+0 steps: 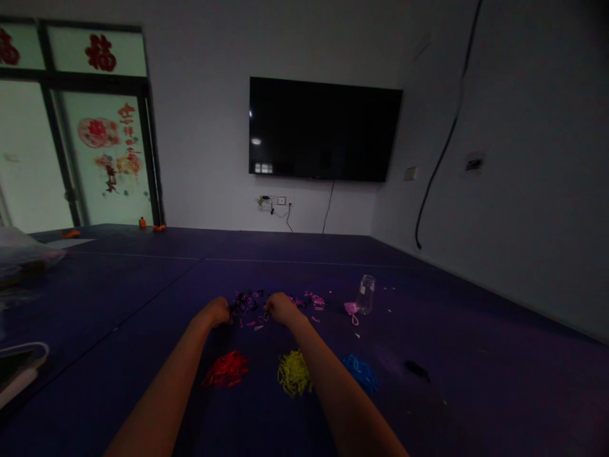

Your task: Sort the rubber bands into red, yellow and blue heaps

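Observation:
Small pink and black plastic pieces [247,303], narrow and loop-shaped like little pins, lie scattered on the dark purple surface. My left hand [218,311] is at the left edge of this scatter, its fingers closed down beside the black pieces. My right hand [280,308] reaches in from the right with fingers pinched low among the pieces. What either hand's fingertips hold is too small and dark to make out. Nearer to me lie a red pile [227,369], a yellow pile [294,373] partly behind my right forearm, and a blue pile [360,372] of similar pieces.
A clear plastic jar [366,294] stands to the right, beside a pink lid with a loop [351,308]. Small white bits and a dark object [417,370] lie farther right. At the left edge are a white-rimmed object [21,374] and clear plastic wrapping [28,254].

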A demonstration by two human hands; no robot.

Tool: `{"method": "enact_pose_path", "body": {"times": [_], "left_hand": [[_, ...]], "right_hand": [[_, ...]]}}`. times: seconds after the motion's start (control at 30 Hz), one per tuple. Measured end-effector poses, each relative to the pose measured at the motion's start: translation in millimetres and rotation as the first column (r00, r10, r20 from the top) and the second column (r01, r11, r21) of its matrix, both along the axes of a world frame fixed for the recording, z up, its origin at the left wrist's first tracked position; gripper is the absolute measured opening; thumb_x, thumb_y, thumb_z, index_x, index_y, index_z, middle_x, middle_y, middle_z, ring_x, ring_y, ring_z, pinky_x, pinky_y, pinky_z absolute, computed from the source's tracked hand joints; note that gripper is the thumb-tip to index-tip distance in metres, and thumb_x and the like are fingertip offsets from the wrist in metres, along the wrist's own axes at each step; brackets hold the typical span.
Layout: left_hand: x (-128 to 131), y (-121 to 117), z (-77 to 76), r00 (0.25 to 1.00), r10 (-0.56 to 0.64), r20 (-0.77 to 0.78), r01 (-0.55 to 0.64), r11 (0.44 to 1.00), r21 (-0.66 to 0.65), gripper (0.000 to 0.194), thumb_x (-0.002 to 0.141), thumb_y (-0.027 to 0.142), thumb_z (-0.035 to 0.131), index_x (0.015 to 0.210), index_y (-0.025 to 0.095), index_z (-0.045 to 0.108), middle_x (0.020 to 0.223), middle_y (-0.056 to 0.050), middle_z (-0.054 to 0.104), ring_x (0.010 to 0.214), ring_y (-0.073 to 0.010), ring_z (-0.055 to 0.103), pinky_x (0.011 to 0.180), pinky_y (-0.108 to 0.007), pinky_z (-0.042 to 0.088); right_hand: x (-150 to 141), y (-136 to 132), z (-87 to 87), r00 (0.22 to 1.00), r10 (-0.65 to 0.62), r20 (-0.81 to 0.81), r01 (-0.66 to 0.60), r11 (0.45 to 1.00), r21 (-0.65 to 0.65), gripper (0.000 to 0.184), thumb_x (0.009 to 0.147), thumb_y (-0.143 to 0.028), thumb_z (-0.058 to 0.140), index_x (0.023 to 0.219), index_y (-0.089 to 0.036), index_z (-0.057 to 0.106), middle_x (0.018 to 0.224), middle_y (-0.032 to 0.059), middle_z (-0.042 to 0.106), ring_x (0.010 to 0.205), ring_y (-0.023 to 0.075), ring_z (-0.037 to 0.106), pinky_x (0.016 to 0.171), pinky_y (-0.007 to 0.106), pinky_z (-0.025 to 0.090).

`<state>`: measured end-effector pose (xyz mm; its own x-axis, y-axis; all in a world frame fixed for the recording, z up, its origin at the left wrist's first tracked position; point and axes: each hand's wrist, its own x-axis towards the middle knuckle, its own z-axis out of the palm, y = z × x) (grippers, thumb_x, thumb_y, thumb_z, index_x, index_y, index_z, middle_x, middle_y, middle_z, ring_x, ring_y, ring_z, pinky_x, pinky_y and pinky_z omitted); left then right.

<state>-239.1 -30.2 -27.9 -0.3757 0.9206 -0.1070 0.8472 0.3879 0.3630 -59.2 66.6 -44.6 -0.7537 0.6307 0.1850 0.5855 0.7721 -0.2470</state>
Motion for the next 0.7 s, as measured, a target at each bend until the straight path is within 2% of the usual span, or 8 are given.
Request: {"method": "enact_pose_path", "body": {"times": [0.2, 0.37, 0.5, 0.7], "left_hand": [[0.7, -1.3, 0.5, 1.0, 0.002, -0.014, -0.002, 1.0, -0.003, 0.009, 0.062, 0.013, 0.064, 0.056, 0.015, 0.058, 0.052, 0.002, 0.056, 0.053, -0.0125, 0.056, 0.046, -0.018, 0.037], [-0.3, -1.2, -0.5, 1.0, 0.01, -0.022, -0.01, 1.0, -0.002, 0.006, 0.061, 0.014, 0.065, 0.059, 0.016, 0.06, 0.055, 0.001, 0.058, 0.057, -0.0125, 0.056, 0.047, -0.018, 0.037], [-0.5, -1.2, -0.6, 1.0, 0.017, -0.018, -0.017, 1.0, 0.002, 0.007, 0.061, 0.014, 0.066, 0.059, 0.015, 0.06, 0.059, 0.001, 0.06, 0.059, -0.0127, 0.057, 0.049, -0.018, 0.037], [-0.4, -1.4, 1.4, 1.0, 0.011, -0.004, -0.011, 1.0, -0.004, 0.008, 0.062, 0.012, 0.065, 0.057, 0.015, 0.059, 0.06, 0.0, 0.061, 0.06, -0.0129, 0.058, 0.05, -0.018, 0.037]], "right_hand": [[5.8, 4.0, -1.4, 0.989, -0.149, -0.01, 0.149, 0.988, 0.037, 0.023, 0.075, -0.006, 0.054, 0.09, -0.012, 0.072, 0.094, 0.0126, 0.07, 0.091, 0.0205, 0.066, 0.078, 0.022, 0.047], [21.7, 15.9, 8.4, 0.978, -0.156, -0.139, 0.158, 0.987, -0.002, 0.028, 0.072, -0.001, 0.052, 0.086, -0.015, 0.072, 0.092, 0.0078, 0.071, 0.091, 0.0165, 0.065, 0.081, 0.02, 0.046], [32.3, 22.0, 17.1, 0.955, -0.18, -0.236, 0.172, 0.984, -0.053, 0.025, 0.071, -0.003, 0.055, 0.085, -0.015, 0.073, 0.087, 0.0058, 0.072, 0.086, 0.0155, 0.066, 0.076, 0.02, 0.048], [24.6, 12.8, 18.4, 0.977, -0.129, -0.171, 0.124, 0.991, -0.041, 0.024, 0.073, -0.006, 0.057, 0.088, -0.016, 0.072, 0.09, 0.0067, 0.071, 0.088, 0.016, 0.065, 0.077, 0.02, 0.046]]}}
